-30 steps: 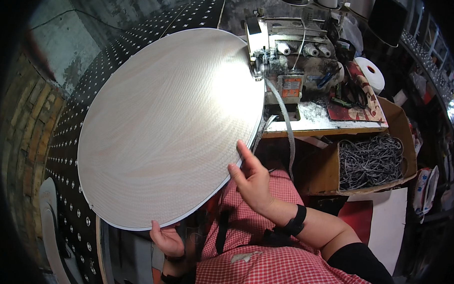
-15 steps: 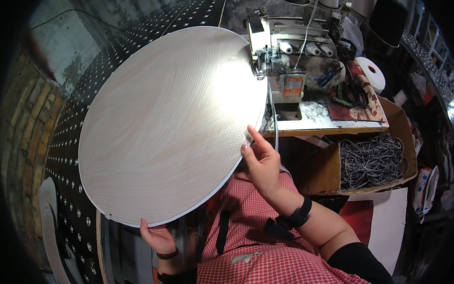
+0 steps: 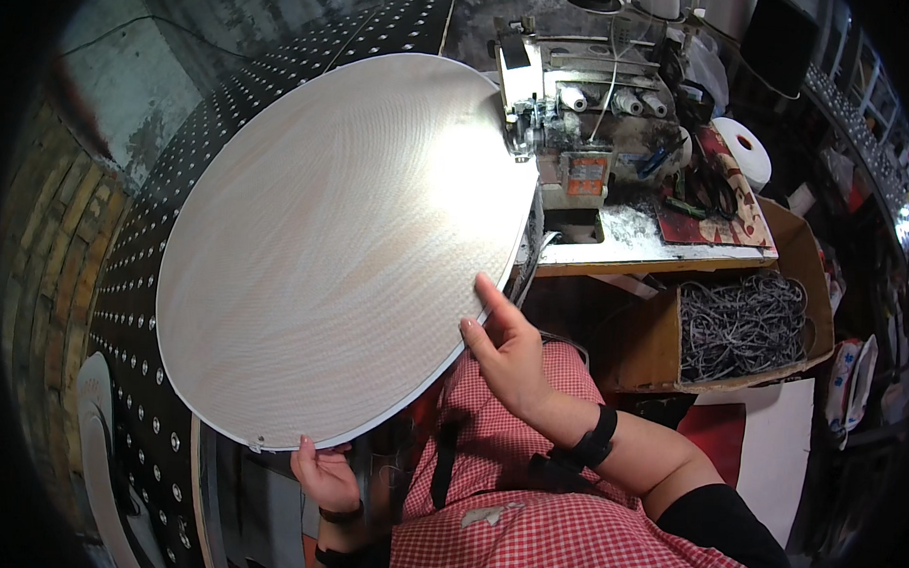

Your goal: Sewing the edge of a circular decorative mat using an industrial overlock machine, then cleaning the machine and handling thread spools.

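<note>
A large round pale mat (image 3: 316,249) with a white edging fills the left and middle, its far right rim at the needle area of a sewing machine (image 3: 580,118). My left hand (image 3: 326,477) grips the mat's near edge, thumb on top and the other fingers mostly hidden underneath. On the right rim lies my right hand (image 3: 512,356), thumb and forefinger slightly apart on the edge, the rest curled below. The machine's lamp throws a bright glare on the mat. Loose grey strands (image 3: 532,257) hang beside the machine table.
Right of the machine are scissors (image 3: 723,188) and a white thread cone (image 3: 744,154). Below the table stands a cardboard box (image 3: 643,341) with tangled grey cord (image 3: 743,324). A black studded board (image 3: 138,303) runs along the left, near a brick wall (image 3: 48,300).
The mat has turned counterclockwise; a small mark on its near rim has shifted right. My right hand has slid nearer along the rim, and my left hand has moved slightly right.
</note>
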A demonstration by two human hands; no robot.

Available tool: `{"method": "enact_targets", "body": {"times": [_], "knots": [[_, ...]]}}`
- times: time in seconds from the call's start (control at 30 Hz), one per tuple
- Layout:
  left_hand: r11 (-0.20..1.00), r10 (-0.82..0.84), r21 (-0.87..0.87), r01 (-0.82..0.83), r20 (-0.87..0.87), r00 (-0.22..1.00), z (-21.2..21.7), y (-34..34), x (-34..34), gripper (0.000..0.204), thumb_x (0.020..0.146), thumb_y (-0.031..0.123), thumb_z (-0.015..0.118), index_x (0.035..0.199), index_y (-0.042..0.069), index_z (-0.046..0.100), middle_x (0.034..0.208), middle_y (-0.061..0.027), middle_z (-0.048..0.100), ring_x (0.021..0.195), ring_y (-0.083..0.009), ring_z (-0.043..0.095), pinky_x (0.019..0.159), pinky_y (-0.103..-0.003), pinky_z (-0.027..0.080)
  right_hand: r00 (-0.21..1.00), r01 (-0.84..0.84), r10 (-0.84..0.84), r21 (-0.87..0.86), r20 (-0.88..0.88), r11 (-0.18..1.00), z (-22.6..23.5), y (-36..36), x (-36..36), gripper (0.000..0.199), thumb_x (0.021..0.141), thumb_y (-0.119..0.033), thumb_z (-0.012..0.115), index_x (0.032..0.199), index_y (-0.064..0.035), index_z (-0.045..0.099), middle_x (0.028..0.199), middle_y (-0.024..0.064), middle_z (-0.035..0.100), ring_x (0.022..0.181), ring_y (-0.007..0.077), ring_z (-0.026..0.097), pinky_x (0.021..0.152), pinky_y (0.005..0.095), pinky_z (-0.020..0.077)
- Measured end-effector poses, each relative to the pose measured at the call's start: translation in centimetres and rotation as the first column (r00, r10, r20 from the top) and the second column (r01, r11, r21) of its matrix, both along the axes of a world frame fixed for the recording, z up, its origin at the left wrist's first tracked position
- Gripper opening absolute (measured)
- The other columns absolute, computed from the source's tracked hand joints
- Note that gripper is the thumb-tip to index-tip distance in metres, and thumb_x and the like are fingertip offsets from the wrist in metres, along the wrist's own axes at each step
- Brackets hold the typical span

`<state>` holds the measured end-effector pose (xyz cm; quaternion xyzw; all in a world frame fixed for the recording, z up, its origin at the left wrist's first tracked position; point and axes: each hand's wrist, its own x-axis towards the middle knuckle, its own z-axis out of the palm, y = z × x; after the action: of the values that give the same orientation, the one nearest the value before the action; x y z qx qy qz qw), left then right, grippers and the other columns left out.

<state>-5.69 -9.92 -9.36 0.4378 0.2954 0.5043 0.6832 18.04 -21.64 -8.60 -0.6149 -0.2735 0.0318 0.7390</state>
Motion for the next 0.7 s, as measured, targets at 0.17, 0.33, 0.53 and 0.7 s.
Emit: {"method": "enact_targets", "body": {"times": [0.17,0.33,0.53,0.7], "knots": [[0.93,0.312,-0.232,-0.283,0.099,0.945,3.3,-1.0,2.9,0.027,0.089,0.024,0.043,0.107,0.005,0.05,0.097,-0.0065,0.057,0.08,-0.0158,0.056,0.059,-0.028,0.046,0.974,-0.018,0.03,0.053,-0.225,0.998,1.8,-0.2,2.0,0.046,0.082,-0.005,0.057,0.125,-0.0007,0.043,0.07,-0.0045,0.043,0.062,0.0037,0.04,0.057,0.0173,0.0386],[0.996,0.067,0.066,-0.064,-0.045,0.997,0.8,-0.7,1.1,0.027,0.088,0.022,0.042,0.103,0.0,0.05,0.09,-0.0091,0.057,0.071,-0.0163,0.055,0.055,-0.029,0.047,0.997,-0.024,0.026,0.023,-0.078,0.999,1.0,0.0,0.3,0.048,0.081,-0.006,0.058,0.126,0.0003,0.041,0.086,0.001,0.056,0.065,0.0031,0.043,0.06,0.0179,0.041],[0.988,0.111,-0.12,-0.099,0.097,0.989,1.0,0.3,1.0,0.025,0.087,0.022,0.046,0.102,0.002,0.05,0.09,-0.0084,0.058,0.072,-0.0171,0.056,0.055,-0.03,0.046,0.978,0.004,0.008,0.062,-0.207,0.998,2.0,-0.1,2.6,0.047,0.081,-0.005,0.057,0.125,0.0005,0.043,0.071,-0.0041,0.044,0.063,0.0041,0.042,0.058,0.0178,0.0392],[0.999,0.036,-0.034,-0.036,-0.015,0.999,0.1,0.3,0.6,0.025,0.087,0.024,0.046,0.101,0.003,0.05,0.092,-0.0082,0.057,0.076,-0.0169,0.056,0.057,-0.03,0.048,0.992,-0.026,0.024,-0.012,-0.123,1.0,1.4,-0.3,0.6,0.049,0.081,-0.005,0.058,0.126,0.0001,0.042,0.079,-0.0017,0.051,0.064,0.0027,0.041,0.057,0.0165,0.038]]}}
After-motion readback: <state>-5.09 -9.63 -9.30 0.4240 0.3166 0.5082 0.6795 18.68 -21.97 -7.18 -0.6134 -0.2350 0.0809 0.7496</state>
